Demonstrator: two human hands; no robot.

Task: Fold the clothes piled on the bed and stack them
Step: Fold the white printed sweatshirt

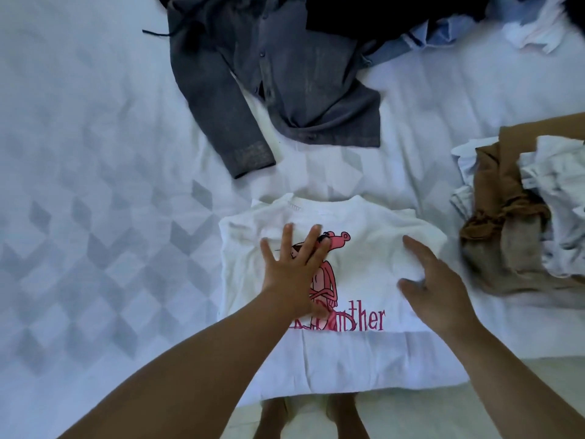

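A white T-shirt (373, 248) with a pink cartoon print and red lettering lies folded near the bed's front edge, its lower part hanging over the edge. My left hand (292, 274) lies flat on the print with fingers spread. My right hand (437, 280) rests on the shirt's right side, fingers straight, thumb out. A grey button-up cardigan (285, 77) lies unfolded just beyond the shirt. At the far edge sits a pile of dark and light-blue clothes (411, 30).
A heap of brown and white garments (522, 210) sits to the right of the shirt. The bed (95, 185) has a white patterned cover, bare on the left. Pale floor (459, 407) and my feet show below the bed edge.
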